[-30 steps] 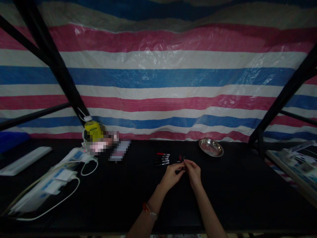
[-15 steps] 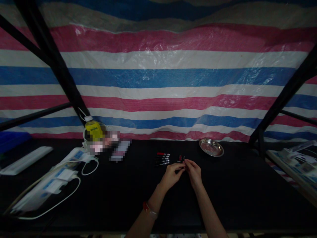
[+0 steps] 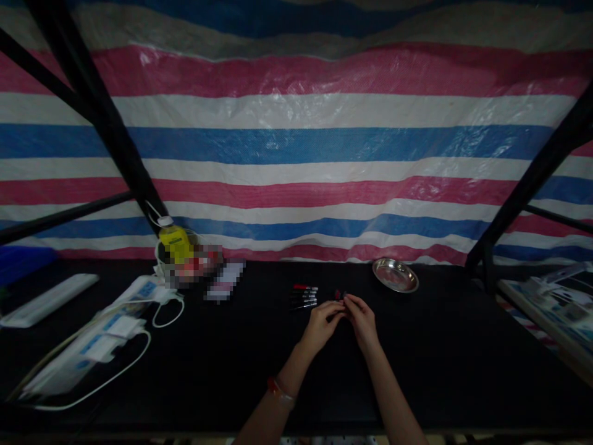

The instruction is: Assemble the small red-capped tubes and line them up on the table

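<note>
My left hand (image 3: 320,326) and my right hand (image 3: 364,322) meet at the fingertips over the black table. Both are closed in a pinch, and whatever they hold is too small and dark to make out. Just beyond the fingertips lie small red and dark pieces (image 3: 338,295), partly hidden by the hands. To the left of them, a row of several slim pen-like tubes (image 3: 304,296) lies side by side. The farthest tube is red with a silvery end; the others are black and silver.
A shallow round metal dish (image 3: 395,275) stands at the back right. On the left are white power strips (image 3: 99,337) with plugs and looping cables, a yellow bottle (image 3: 176,243) and a blurred flat item (image 3: 225,281). Black frame bars (image 3: 115,142) and striped sheeting (image 3: 324,145) enclose the table.
Both hands stay almost in place, with only slight shifts of the fingers at the pinch. The tubes and the dish have not moved.
</note>
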{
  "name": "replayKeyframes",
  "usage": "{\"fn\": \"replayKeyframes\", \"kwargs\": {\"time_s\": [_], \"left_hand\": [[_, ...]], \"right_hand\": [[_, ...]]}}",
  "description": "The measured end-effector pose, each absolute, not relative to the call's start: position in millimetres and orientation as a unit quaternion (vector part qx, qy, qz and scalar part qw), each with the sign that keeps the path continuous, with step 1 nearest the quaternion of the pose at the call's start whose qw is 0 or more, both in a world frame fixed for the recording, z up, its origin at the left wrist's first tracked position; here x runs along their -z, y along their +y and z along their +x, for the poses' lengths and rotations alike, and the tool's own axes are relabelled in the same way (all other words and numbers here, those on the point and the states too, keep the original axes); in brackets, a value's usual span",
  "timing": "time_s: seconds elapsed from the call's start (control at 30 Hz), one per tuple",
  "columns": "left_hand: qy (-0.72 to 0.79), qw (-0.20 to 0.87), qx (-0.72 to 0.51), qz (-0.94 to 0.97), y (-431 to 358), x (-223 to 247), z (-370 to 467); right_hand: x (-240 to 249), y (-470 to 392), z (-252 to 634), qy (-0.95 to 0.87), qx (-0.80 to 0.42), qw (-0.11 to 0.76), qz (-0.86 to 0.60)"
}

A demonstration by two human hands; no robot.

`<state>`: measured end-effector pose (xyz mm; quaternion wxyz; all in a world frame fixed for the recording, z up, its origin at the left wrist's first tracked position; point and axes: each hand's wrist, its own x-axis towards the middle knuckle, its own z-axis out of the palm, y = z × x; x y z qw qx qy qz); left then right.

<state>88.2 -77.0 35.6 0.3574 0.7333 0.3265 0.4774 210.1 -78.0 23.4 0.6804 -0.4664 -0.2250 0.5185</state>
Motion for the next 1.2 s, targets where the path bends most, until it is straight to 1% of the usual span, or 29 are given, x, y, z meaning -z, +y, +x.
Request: {"fn": "replayKeyframes", "kwargs": {"time_s": [0.17, 0.33, 0.43, 0.67, 0.77, 0.97, 1.2], "left_hand": [[0.329, 0.396, -0.481, 0.71, -75.6, -32.9, 87.9], [0.326, 0.387, -0.494, 0.707, -75.4, -33.5, 87.1], [0.352, 0.352, -0.495, 0.712, -75.9, -36.2, 85.8], [0.461, 0.223, -0.455, 0.728, -77.2, -41.3, 82.5], [0.483, 0.185, -0.424, 0.743, -76.0, -46.1, 78.0], [0.534, 0.111, -0.36, 0.757, -67.6, -56.6, 53.2], [0.573, 0.072, -0.303, 0.758, -60.3, -51.1, 35.2]], "right_hand": [[-25.6, -79.1, 208.9, -0.234, -0.527, 0.671, -0.466], [-25.7, -79.9, 209.2, -0.258, -0.528, 0.658, -0.47], [-25.3, -80.3, 209.6, -0.283, -0.532, 0.646, -0.469], [-27.9, -83.7, 205.3, -0.333, -0.583, 0.596, -0.44], [-26.1, -82.8, 203.7, -0.334, -0.572, 0.602, -0.446], [-21.3, -77.7, 203.7, -0.295, -0.534, 0.643, -0.463], [-21.0, -79.0, 204.3, -0.286, -0.548, 0.634, -0.465]]}}
